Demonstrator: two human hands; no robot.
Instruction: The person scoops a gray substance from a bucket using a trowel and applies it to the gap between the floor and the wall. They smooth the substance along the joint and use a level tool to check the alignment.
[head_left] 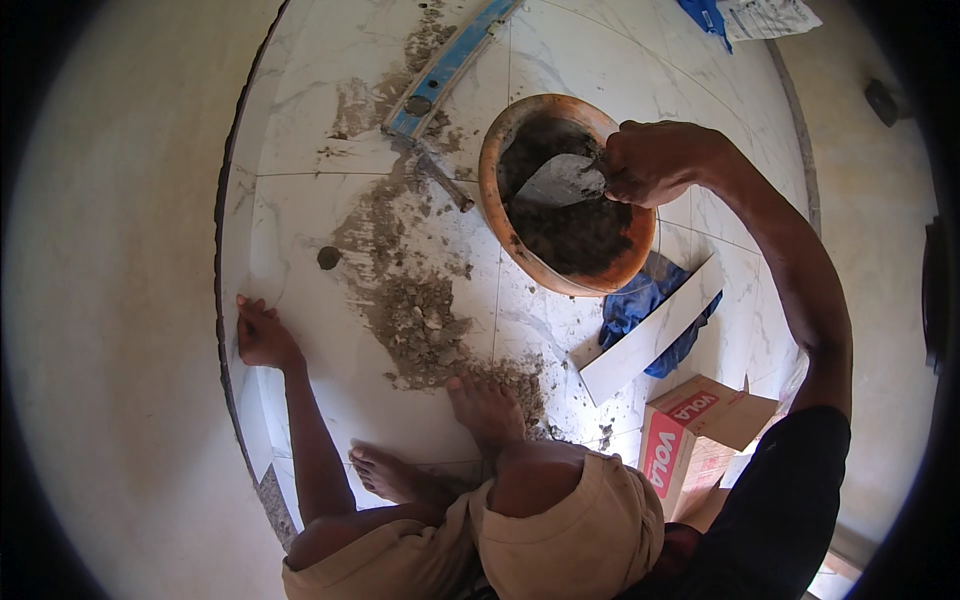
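My right hand (660, 165) is closed round the handle of a trowel (562, 181). Its grey, mortar-smeared blade dips into an orange-brown tub (490, 170). Dark, wet mortar (570, 240) coats the inside of that tub. At the left wall, my left hand (266, 335) rests against the white marbled skirting tile (240, 250). Its fingers are bent and drawn together, and whatever is between them, if anything, is hidden.
A blue spirit level (450, 70) and a hammer-like tool (445, 183) lie beyond crumbled mortar (420, 325) on the tiled floor. A white tile strip (650, 330) rests on blue plastic (640, 300). Nearby stands an open cardboard box (690, 440). A dark round lump (328, 258) sits left.
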